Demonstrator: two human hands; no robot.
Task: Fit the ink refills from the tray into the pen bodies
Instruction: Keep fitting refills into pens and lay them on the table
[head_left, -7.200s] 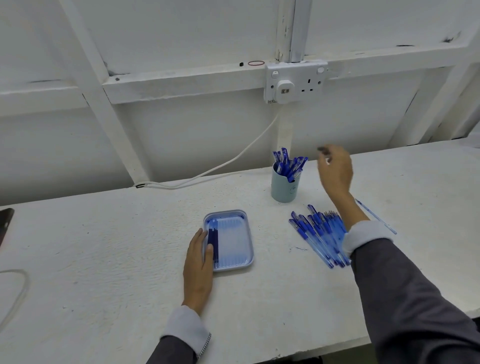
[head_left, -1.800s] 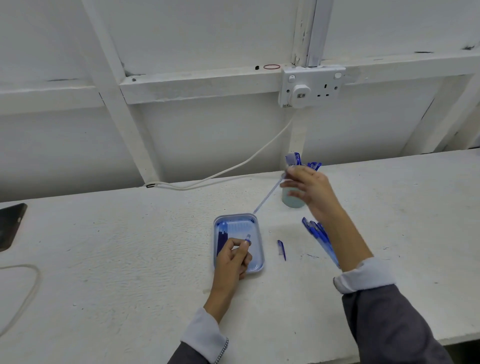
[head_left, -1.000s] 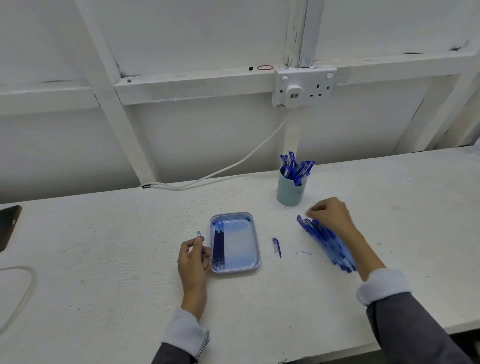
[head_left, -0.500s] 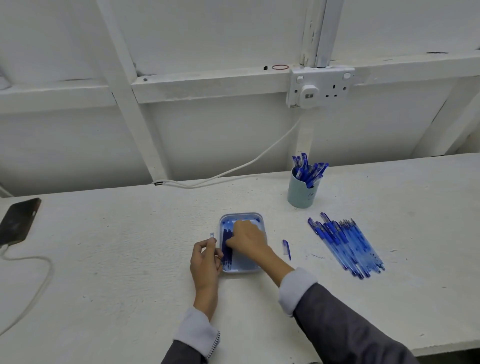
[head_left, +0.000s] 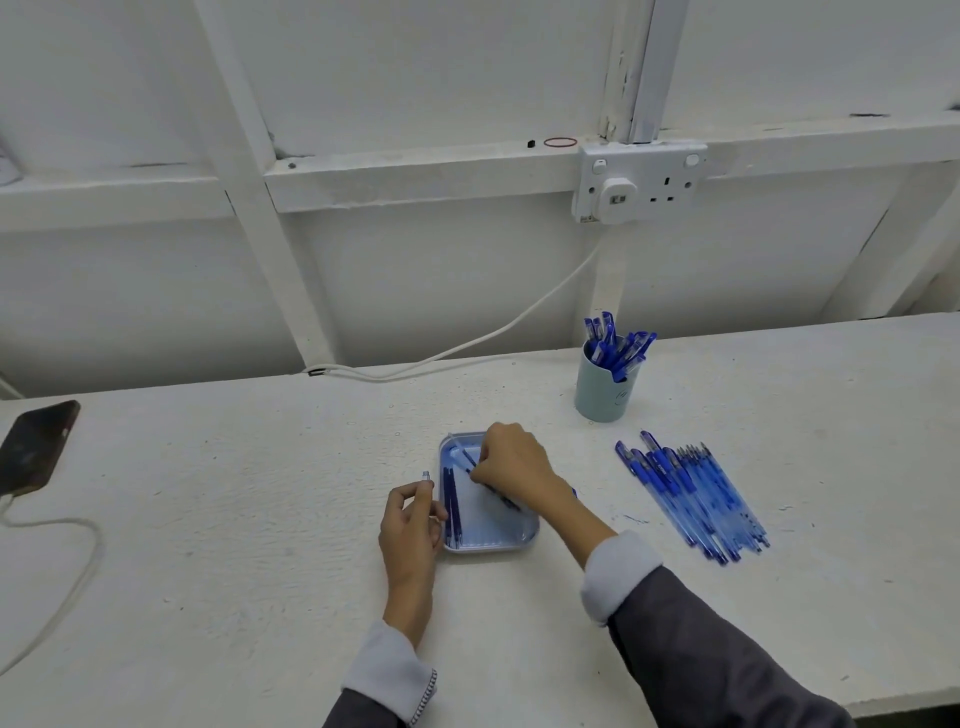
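White table (head_left: 208, 545) runs across the whole view, w/ a white panelled wall (head_left: 415, 291) behind it. On the right part lies a pile of pen bodies (head_left: 691, 499), blue & clear, fanned side by side. Just beyond the pile, on the far side, stands a pale cup (head_left: 602, 392) w/ more blue pens (head_left: 615, 345) upright in it. At the far left edge a dark phone (head_left: 34, 447) lies flat, and its cable (head_left: 78, 561) curves toward the near side.

In the middle sits the blue tray (head_left: 488, 544). The right hand (head_left: 511, 467) is over the tray's far half. Its fingers (head_left: 480, 467) are curled & pinch one ink refill (head_left: 505, 500). This one lies diagonal, far-left to near-right, & passes under the hand, so only its ends show. The remaining refills (head_left: 452, 512) lie bundled along the tray's left wall, apart from those fingers.

The left hand (head_left: 410, 525) rests on the table just left of the tray, close against its rim. Thumb & forefinger grip a small clear part (head_left: 426, 475), end pointing up. Which part it is, I cannot tell.
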